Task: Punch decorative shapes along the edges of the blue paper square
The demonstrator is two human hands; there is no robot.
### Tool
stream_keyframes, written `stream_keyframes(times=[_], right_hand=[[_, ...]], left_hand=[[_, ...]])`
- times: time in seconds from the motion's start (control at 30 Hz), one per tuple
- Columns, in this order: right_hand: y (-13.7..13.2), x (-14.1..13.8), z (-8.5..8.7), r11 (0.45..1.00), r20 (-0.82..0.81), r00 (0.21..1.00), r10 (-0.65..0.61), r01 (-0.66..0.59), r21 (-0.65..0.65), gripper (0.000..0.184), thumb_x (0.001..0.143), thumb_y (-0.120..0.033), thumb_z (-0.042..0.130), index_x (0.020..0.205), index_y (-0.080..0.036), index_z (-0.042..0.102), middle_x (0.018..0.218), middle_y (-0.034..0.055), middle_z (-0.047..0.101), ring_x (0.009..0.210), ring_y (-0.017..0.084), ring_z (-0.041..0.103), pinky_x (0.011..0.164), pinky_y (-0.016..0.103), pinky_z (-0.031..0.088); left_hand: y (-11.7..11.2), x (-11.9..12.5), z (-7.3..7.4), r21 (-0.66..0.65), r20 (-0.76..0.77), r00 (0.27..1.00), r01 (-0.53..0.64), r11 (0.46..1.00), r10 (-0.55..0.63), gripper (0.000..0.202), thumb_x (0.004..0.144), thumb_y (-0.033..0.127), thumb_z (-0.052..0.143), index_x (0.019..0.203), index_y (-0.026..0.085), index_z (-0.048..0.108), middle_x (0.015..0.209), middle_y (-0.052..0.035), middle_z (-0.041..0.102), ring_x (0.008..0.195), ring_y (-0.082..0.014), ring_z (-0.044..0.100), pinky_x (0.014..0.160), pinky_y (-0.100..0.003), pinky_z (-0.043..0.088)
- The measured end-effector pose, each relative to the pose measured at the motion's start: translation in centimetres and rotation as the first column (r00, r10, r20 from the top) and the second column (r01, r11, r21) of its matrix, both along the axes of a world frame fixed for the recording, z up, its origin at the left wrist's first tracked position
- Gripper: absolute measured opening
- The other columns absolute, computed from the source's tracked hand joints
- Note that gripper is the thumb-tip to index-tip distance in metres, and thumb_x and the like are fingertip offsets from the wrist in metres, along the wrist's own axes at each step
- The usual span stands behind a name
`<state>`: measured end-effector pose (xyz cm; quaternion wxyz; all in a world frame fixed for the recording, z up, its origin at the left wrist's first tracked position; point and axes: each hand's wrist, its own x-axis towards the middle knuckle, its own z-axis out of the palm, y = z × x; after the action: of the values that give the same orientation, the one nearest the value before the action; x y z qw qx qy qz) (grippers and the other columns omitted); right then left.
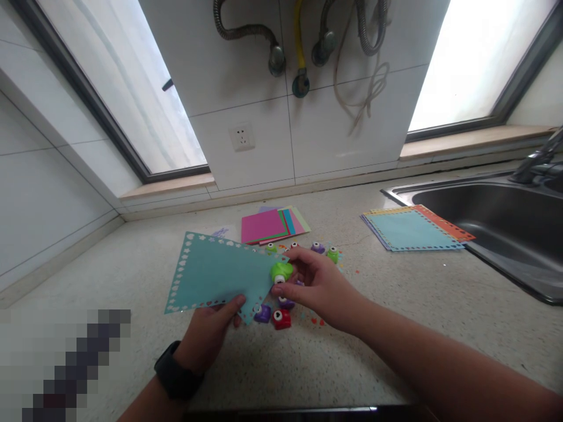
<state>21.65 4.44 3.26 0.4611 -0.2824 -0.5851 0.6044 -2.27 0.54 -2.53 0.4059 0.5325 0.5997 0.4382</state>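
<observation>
A teal sheet of paper (215,272) with small shapes punched along its edges is held above the counter. My left hand (215,325), with a dark band at the wrist, pinches its lower edge between thumb and fingers. My right hand (319,284) grips a green craft punch (280,271) at the sheet's right edge; whether the paper sits in its slot cannot be made out. Below lie a purple punch (263,313) and a red punch (282,319). Behind my right hand stand another purple punch (317,247) and a green punch (333,254). Others are partly hidden.
Coloured paper sheets (264,225) lie stacked near the wall. To the right, sheets with punched borders (409,228) rest against the steel sink's (484,205) edge. Tiny paper cut-outs (319,321) are scattered on the speckled counter (109,264). A faucet (539,155) stands far right.
</observation>
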Motion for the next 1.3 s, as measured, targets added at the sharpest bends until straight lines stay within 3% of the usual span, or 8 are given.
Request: stream_keyframes(times=[0.1, 0.2, 0.4, 0.57, 0.73, 1.1, 1.3], right_hand=[[0.3, 0.0, -0.1, 0.999, 0.05, 0.998, 0.034, -0.033, -0.022, 0.037, 0.069, -0.031, 0.086, 0.089, -0.021, 0.056, 0.066, -0.0066, 0.051, 0.057, 0.009, 0.047, 0.05, 0.022, 0.038], [0.6, -0.1, -0.5, 0.998, 0.092, 0.995, 0.049, -0.045, -0.052, 0.036, 0.069, -0.032, 0.086, 0.086, -0.019, 0.057, 0.067, -0.0053, 0.053, 0.059, 0.009, 0.049, 0.051, 0.023, 0.039], [1.0, 0.0, -1.0, 0.984, 0.054, 0.988, 0.147, -0.141, -0.111, 0.034, 0.073, -0.031, 0.084, 0.097, -0.019, 0.063, 0.082, 0.0006, 0.064, 0.071, 0.012, 0.059, 0.062, 0.026, 0.048], [1.2, 0.0, -1.2, 0.977, 0.103, 0.982, 0.16, -0.143, -0.156, 0.029, 0.077, -0.033, 0.082, 0.096, -0.019, 0.065, 0.077, 0.0001, 0.063, 0.073, 0.015, 0.061, 0.069, 0.03, 0.051], [1.2, -0.3, -1.4, 0.966, 0.101, 0.978, 0.18, -0.156, -0.207, 0.029, 0.079, -0.038, 0.08, 0.095, -0.017, 0.067, 0.079, 0.001, 0.063, 0.07, 0.013, 0.06, 0.066, 0.028, 0.049], [1.1, -0.9, -2.3, 0.967, 0.18, 0.962, 0.206, -0.172, -0.188, 0.03, 0.083, -0.043, 0.077, 0.08, -0.015, 0.066, 0.07, 0.003, 0.067, 0.061, 0.013, 0.061, 0.061, 0.029, 0.048], [1.3, -1.1, -2.8, 0.972, 0.184, 0.963, 0.195, -0.166, -0.164, 0.031, 0.083, -0.045, 0.076, 0.082, -0.015, 0.066, 0.067, 0.0029, 0.067, 0.059, 0.014, 0.062, 0.059, 0.028, 0.046]], left_hand=[[-0.1, 0.2, 0.3, -0.012, 0.003, 0.998, -0.055, 0.998, 0.055, 0.043, 0.081, 0.045, 0.068, 0.047, 0.022, 0.054, 0.059, -0.0022, 0.064, 0.061, -0.0186, 0.059, 0.065, -0.031, 0.049], [-0.1, 0.6, 0.8, -0.022, 0.0, 0.999, -0.038, 0.999, 0.038, 0.044, 0.081, 0.044, 0.07, 0.047, 0.021, 0.053, 0.055, -0.0009, 0.062, 0.057, -0.0168, 0.057, 0.064, -0.03, 0.047], [0.0, 1.0, 1.0, 0.009, 0.134, 0.991, -0.026, 1.0, 0.025, 0.029, 0.077, 0.039, 0.075, 0.065, 0.018, 0.059, 0.054, 0.0033, 0.059, 0.049, -0.0135, 0.053, 0.051, -0.026, 0.044], [0.0, 1.4, 1.6, 0.041, 0.166, 0.986, -0.014, 0.999, 0.008, 0.024, 0.078, 0.032, 0.075, 0.068, 0.018, 0.058, 0.055, 0.0049, 0.06, 0.047, -0.0115, 0.053, 0.048, -0.024, 0.045], [0.0, 1.5, 2.0, 0.062, 0.186, 0.981, 0.041, 0.997, -0.052, 0.025, 0.08, 0.03, 0.073, 0.066, 0.018, 0.056, 0.054, 0.0055, 0.06, 0.046, -0.0104, 0.052, 0.047, -0.023, 0.047], [-0.1, 1.5, 1.8, 0.052, 0.25, 0.963, 0.095, 0.994, -0.105, 0.019, 0.082, 0.029, 0.073, 0.077, 0.018, 0.059, 0.057, 0.0062, 0.063, 0.044, -0.0086, 0.052, 0.043, -0.02, 0.045], [0.0, 1.4, 1.8, 0.061, 0.244, 0.961, 0.12, 0.991, -0.131, 0.019, 0.083, 0.028, 0.072, 0.076, 0.017, 0.059, 0.053, 0.0066, 0.06, 0.042, -0.009, 0.053, 0.043, -0.021, 0.046]])
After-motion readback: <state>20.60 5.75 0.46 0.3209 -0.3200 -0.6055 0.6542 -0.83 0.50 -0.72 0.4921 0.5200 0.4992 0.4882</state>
